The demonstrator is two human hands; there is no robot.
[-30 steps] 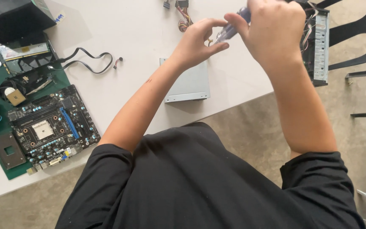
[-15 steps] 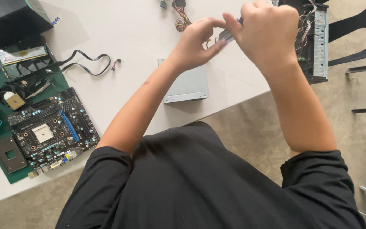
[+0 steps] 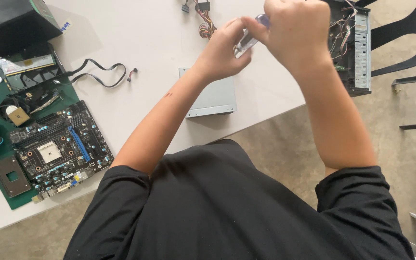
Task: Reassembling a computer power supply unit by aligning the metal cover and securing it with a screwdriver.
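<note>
The white surface [image 3: 136, 43] is full of computer parts. Both hands are up over it. The right hand [image 3: 297, 36] is closed around a clear-handled tool [image 3: 249, 38], and the left hand [image 3: 225, 50] pinches its tip. It might slip and fall onto the grey metal box [image 3: 213, 98] below.

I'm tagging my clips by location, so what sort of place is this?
Probably a computer repair or hardware workbench. A bare motherboard lies on a green mat, an opened computer case with loose wiring sits on the white table, and a grey metal drive lies beside it.
</note>
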